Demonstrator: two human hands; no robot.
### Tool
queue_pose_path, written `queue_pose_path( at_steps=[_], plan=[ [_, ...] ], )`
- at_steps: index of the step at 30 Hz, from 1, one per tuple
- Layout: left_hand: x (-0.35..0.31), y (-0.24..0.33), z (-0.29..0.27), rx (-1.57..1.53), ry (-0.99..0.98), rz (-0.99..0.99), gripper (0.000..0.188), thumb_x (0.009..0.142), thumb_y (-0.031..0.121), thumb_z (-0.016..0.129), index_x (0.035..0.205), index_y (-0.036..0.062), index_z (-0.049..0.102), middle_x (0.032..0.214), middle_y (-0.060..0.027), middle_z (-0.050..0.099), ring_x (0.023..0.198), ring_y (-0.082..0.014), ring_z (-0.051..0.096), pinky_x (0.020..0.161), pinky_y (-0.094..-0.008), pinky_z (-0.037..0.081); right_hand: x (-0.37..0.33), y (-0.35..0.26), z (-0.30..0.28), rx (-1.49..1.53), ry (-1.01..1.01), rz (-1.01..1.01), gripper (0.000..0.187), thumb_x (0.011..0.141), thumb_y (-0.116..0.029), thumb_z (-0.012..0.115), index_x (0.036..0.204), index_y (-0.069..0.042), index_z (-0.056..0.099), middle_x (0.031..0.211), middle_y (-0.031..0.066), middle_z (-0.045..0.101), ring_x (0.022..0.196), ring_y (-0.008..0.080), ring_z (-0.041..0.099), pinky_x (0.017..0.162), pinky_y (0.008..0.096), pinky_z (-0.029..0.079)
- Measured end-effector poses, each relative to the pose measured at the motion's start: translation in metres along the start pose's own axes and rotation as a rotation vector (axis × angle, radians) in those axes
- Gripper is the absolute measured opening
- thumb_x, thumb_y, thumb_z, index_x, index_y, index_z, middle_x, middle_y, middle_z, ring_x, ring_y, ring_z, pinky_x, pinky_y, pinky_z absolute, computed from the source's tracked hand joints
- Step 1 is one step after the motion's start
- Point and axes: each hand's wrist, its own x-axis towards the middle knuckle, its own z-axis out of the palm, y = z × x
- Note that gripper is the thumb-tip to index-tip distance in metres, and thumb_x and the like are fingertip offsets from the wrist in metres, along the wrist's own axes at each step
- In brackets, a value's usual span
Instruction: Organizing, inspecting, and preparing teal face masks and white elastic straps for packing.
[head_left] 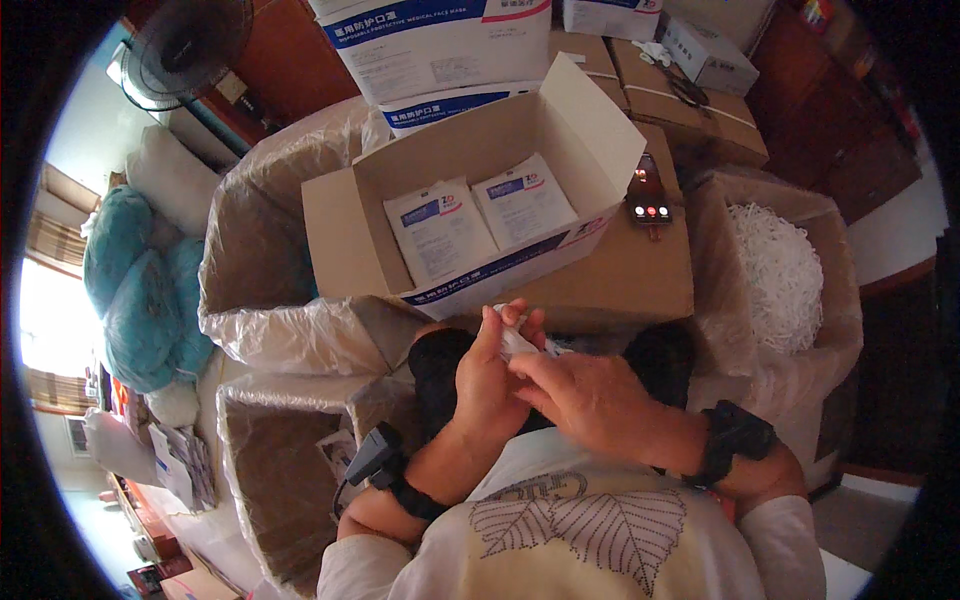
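Observation:
In front of my body, just below the open carton, both hands come together round a thin, crumpled white item (pixel 516 344); my fingers cover most of it, so its kind does not show. My left hand (pixel 484 378) grips it from the left, with thumb and fingertips pointing up. From the right, my right hand (pixel 598 398) closes on its lower end with bent fingers. The white carton (pixel 490 277) beyond them stands with flaps spread, and flat white packets of face masks (pixel 440 228) lie inside it in two side-by-side stacks.
The carton rests on a brown cardboard box (pixel 655 275) with a phone (pixel 648 190) on it. Plastic-lined boxes flank me; the right one (pixel 835 290) holds white ear-loop-like cords (pixel 778 280). Closed mask cartons (pixel 440 55) stack behind. Scissors (pixel 688 92) lie far right.

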Motion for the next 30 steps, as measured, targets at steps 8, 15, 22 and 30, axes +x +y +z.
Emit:
queue_pose_path(
  at_steps=[8, 15, 22, 30],
  plan=[
    [-0.001, -0.009, -0.001, 0.135, 0.032, 0.073, 0.029, 0.091, 0.035, 0.038, 0.091, 0.0096, 0.051, 0.104, -0.0015, 0.051, 0.099, -0.0175, 0.047, 0.086, -0.0325, 0.037, 0.008, 0.001, -0.002, -0.194, -0.201, 0.214, 0.025, 0.081, -0.024, 0.054, 0.098, -0.008, 0.045, 0.071, 0.0132, 0.059, 0.061, 0.0327, 0.058, 0.054, 0.042, 0.046],
    [-0.003, -0.005, -0.004, 0.034, -0.099, -0.025, 0.026, 0.091, 0.029, 0.036, 0.091, 0.0069, 0.05, 0.106, -0.004, 0.05, 0.106, -0.0213, 0.045, 0.09, -0.036, 0.035, 0.01, 0.029, -0.004, 0.531, -0.245, 0.258, 0.016, 0.087, -0.023, 0.049, 0.089, -0.007, 0.047, 0.07, 0.0081, 0.054, 0.059, 0.0157, 0.052, 0.052, 0.0291, 0.041],
    [0.001, -0.01, -0.003, 0.086, -0.12, 0.043, 0.023, 0.091, 0.027, 0.037, 0.089, 0.0068, 0.049, 0.103, -0.0044, 0.049, 0.108, -0.0213, 0.043, 0.091, -0.0366, 0.033, 0.01, 0.026, -0.007, 0.84, -0.298, 0.507, 0.014, 0.089, -0.02, 0.046, 0.086, -0.006, 0.047, 0.07, -0.0002, 0.048, 0.058, 0.0065, 0.042, 0.051, 0.0222, 0.035],
    [-0.004, -0.01, 0.012, 0.047, 0.031, 0.061, 0.025, 0.091, 0.026, 0.037, 0.092, 0.0055, 0.05, 0.096, -0.0044, 0.053, 0.096, -0.0187, 0.048, 0.09, -0.0327, 0.033, 0.006, 0.025, 0.015, 0.329, -0.001, 0.281, 0.024, 0.083, -0.016, 0.053, 0.098, -0.001, 0.042, 0.087, 0.0162, 0.057, 0.083, 0.032, 0.057, 0.069, 0.0379, 0.045]
  ],
)
